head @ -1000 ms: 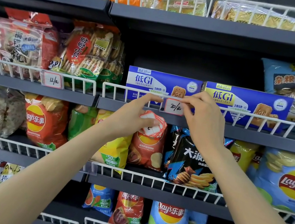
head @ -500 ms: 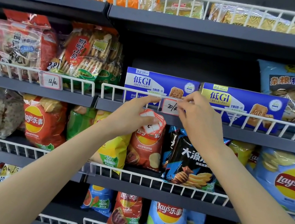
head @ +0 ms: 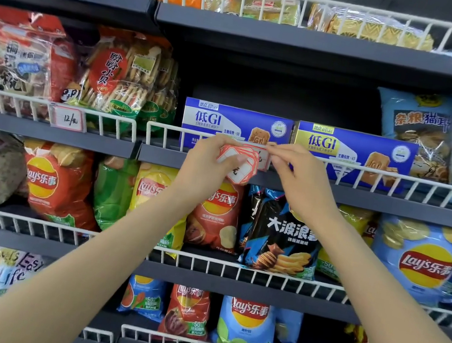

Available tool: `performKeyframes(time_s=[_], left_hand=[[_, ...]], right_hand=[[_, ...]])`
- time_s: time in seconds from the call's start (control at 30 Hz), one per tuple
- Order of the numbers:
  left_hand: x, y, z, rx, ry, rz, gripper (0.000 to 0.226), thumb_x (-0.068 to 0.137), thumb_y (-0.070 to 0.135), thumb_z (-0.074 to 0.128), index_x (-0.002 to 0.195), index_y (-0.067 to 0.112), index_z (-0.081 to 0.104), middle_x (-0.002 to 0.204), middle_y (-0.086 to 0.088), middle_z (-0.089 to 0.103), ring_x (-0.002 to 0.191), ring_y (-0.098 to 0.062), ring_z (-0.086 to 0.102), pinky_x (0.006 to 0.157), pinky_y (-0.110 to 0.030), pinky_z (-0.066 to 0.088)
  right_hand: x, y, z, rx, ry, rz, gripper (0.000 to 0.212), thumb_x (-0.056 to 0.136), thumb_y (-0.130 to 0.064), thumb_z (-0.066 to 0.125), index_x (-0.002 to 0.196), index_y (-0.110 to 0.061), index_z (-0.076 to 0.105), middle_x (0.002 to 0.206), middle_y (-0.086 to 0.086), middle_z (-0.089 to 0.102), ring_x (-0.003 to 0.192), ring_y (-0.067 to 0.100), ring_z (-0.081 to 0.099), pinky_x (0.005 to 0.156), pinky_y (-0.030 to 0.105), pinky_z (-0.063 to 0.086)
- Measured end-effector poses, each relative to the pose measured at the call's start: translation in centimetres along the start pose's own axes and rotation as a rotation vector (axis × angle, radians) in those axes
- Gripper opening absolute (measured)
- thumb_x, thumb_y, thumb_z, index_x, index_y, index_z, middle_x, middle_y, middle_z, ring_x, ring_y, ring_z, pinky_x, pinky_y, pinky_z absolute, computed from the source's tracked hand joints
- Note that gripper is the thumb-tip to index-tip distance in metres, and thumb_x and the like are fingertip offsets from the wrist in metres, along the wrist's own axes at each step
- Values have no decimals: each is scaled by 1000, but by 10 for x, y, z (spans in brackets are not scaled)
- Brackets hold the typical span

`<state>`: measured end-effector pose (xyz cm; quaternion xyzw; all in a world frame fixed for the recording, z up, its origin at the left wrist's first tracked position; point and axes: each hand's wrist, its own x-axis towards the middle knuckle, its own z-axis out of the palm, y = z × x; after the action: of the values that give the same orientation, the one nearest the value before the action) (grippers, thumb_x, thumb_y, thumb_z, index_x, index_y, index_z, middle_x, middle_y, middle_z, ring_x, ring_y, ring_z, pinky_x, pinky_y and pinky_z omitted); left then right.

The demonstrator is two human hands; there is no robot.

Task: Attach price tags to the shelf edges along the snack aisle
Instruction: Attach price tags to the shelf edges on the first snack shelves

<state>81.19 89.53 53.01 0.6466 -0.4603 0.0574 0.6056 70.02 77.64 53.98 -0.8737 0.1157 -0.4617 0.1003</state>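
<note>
The left hand (head: pixel 207 165) grips a stack of price tags (head: pixel 239 160) at the wire rail (head: pixel 398 179); the right hand (head: pixel 300 172) seemingly pinches one tag against it. Next: seat it, then release.

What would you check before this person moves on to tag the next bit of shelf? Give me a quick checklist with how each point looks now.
1. New price tag seated on the wire rail below the blue boxes: cannot tell, the hands cover most of it.
2. Right hand at the tag: ok, fingertips pinch at its top edge.
3. Spare tags secure: ok, the left hand grips the stack.
4. Tag's writing readable: cannot tell, hidden.
5. Neighbouring tag in place: ok, it sits on the left rail.
6. Rails lower down tagged: not ok, no handwritten tags visible there.
</note>
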Motion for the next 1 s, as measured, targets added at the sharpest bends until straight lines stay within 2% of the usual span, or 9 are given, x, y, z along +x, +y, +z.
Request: performKeyframes(time_s=[0.1,0.23,0.3,0.37,0.53,0.67,0.83,0.9,1.0], left_hand=[[-3,5,15,-33,21,-5,25,92,23,58,116,15,55,111,-4,64,97,-16,63,85,-35,55],[-5,16,32,-65,-20,-28,25,92,20,57,116,12,56,110,-7,66,95,-17,65,75,-25,57],[-8,23,40,-96,-86,-16,25,92,16,58,116,9,57,108,-10,66,91,-16,66,64,-17,56],[-13,30,51,-60,-125,5,24,91,17,58,115,10,57,105,-10,67,90,-16,67,66,-22,58],[-23,58,106,186,-59,131,19,90,24,59,105,15,56,99,-6,66,90,-20,64,80,-39,54],[-27,91,166,313,-42,185,15,90,21,59,102,11,59,92,-3,66,88,-20,61,75,-31,45],[-36,122,233,332,8,214,17,90,18,59,104,10,63,94,-5,64,93,-21,58,67,-12,39],[-38,135,252,331,-5,215,18,89,19,59,102,7,63,98,-9,67,92,-21,60,78,-24,45],[-40,154,275,215,-27,212,15,88,20,61,101,12,64,93,-4,70,88,-16,65,79,-31,53]], right_hand=[[-3,0,-6,180,-19,74,33,98,-21,43,127,-16,57,128,0,59,116,11,52,94,30,48],[-9,1,-19,403,-49,150,27,97,-22,47,116,-13,64,106,-1,67,94,6,61,73,13,51],[-13,10,-28,425,-12,161,21,94,-15,52,106,-12,68,96,-1,68,89,8,63,77,19,54],[-19,23,-39,447,-18,178,16,92,-13,56,100,-12,70,91,-2,68,86,10,64,71,21,55],[-38,67,-83,452,-19,160,9,89,-12,61,86,-14,69,77,-4,65,70,2,57,54,9,43],[-52,113,-131,501,-5,178,16,86,-11,64,74,-21,67,71,-3,64,60,2,55,53,17,43],[-67,163,-186,549,-24,199,12,85,-10,65,74,-13,68,65,-4,62,51,-7,53,47,9,41],[-74,178,-203,588,-12,229,15,85,-11,66,71,-16,67,64,-5,63,52,-6,54,47,10,41],[-84,195,-224,688,16,293,15,86,-12,64,73,-18,68,67,-3,64,57,-1,56,49,14,43]])
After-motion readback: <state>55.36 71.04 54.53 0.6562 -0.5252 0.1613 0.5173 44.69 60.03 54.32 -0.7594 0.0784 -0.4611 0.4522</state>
